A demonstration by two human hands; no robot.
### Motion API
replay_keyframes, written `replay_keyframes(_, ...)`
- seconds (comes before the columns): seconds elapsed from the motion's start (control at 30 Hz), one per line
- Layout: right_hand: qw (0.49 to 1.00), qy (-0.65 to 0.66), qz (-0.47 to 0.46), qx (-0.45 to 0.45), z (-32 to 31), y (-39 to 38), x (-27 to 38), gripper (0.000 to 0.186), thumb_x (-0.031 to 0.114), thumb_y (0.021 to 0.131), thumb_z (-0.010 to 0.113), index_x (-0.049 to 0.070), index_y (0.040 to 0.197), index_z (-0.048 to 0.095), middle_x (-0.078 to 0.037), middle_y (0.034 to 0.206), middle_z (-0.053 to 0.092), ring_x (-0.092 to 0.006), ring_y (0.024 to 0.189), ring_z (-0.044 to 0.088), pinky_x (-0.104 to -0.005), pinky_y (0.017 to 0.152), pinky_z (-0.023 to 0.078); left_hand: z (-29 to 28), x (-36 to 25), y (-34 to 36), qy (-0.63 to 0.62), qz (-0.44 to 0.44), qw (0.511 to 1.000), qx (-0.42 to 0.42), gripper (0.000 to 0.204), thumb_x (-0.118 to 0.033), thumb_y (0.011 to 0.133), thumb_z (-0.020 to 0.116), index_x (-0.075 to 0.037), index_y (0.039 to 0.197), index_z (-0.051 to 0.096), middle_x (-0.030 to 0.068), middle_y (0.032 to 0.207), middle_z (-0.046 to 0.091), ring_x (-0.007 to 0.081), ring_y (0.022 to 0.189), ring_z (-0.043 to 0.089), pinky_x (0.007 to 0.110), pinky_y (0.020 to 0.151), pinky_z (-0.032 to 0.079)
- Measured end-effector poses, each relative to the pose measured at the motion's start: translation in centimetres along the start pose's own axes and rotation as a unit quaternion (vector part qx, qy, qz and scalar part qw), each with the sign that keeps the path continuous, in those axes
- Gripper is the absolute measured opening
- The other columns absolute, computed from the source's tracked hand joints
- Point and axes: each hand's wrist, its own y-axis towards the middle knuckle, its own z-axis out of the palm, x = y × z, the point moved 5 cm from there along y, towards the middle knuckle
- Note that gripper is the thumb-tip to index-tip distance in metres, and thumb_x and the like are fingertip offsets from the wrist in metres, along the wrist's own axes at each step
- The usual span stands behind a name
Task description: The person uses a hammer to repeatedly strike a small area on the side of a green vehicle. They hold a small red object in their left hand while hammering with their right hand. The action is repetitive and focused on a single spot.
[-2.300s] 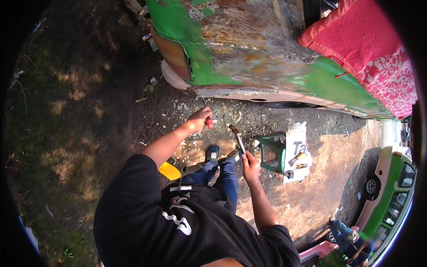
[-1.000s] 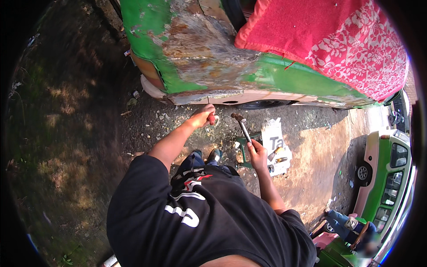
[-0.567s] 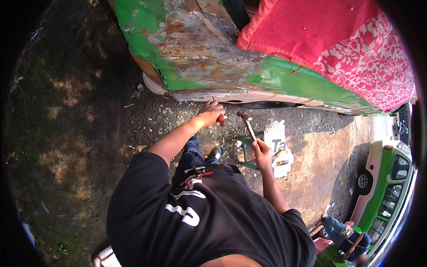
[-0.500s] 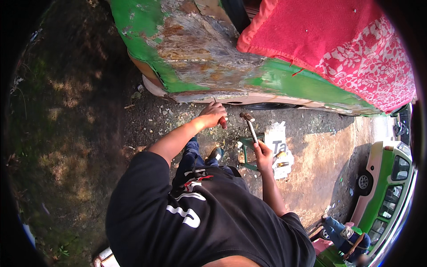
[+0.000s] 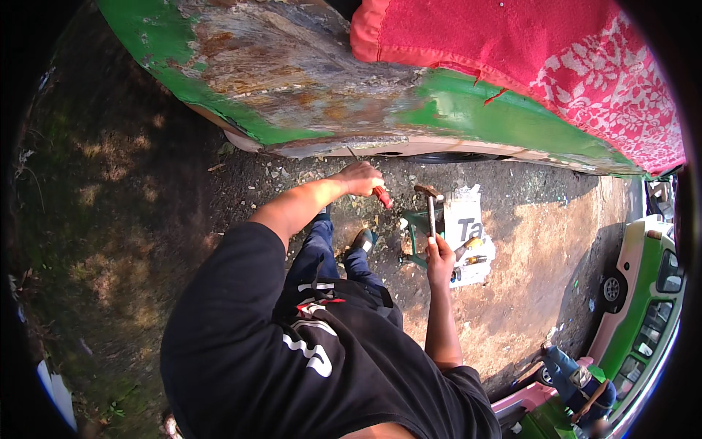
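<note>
My left hand (image 5: 358, 179) is closed round a red-handled tool (image 5: 382, 196) with a thin metal shaft, perhaps a screwdriver or chisel. Its shaft points at the lower edge of a worn green vehicle panel (image 5: 285, 77); whether the tip touches cannot be made out. The panel has a wide patch of bare, rusty metal. Lower right of that tool, my right hand (image 5: 440, 263) grips a hammer (image 5: 430, 212) by its handle. The hammer head is raised, a short gap away from the red handle.
A pink-red patterned cloth (image 5: 468, 36) drapes over the vehicle. Beside my right hand, a white printed sheet (image 5: 464, 212) lies on the ground with several tools, next to a green stand (image 5: 417, 238). Another person (image 5: 581, 388) is near a green-and-pink van (image 5: 636, 307) at right.
The view has shifted, so the vehicle sits further up and left. The red-handled tool is more slanted, and the hammer handle stands more upright. Both hands keep their holds.
</note>
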Motion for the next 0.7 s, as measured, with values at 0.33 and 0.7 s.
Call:
replay_keyframes(0.33,0.995,0.047,0.083,0.012,0.7,-0.7,-4.2,0.024,0.023,0.099,0.055,0.001,0.104,0.063,0.008,0.066,0.044,-0.0015,0.056,0.038,-0.0192,0.048,0.028,-0.3,0.9,0.7,0.018,-0.055,0.998,0.034,0.010,-0.016,0.067,0.063,-0.013,0.077,0.063,0.0062,0.073,0.064,0.0296,0.072,0.065,0.044,0.063,0.050)
replay_keyframes(0.7,0.992,0.112,0.063,0.014,5.4,-2.3,-6.2,0.034,0.029,0.103,0.046,0.013,0.132,0.053,0.008,0.059,0.031,-0.0019,0.045,0.026,-0.0193,0.038,0.021,-0.1,1.6,1.5,0.055,-0.079,0.992,0.078,0.011,-0.020,0.068,0.064,-0.016,0.078,0.064,0.0045,0.075,0.066,0.0288,0.072,0.066,0.044,0.061,0.051)
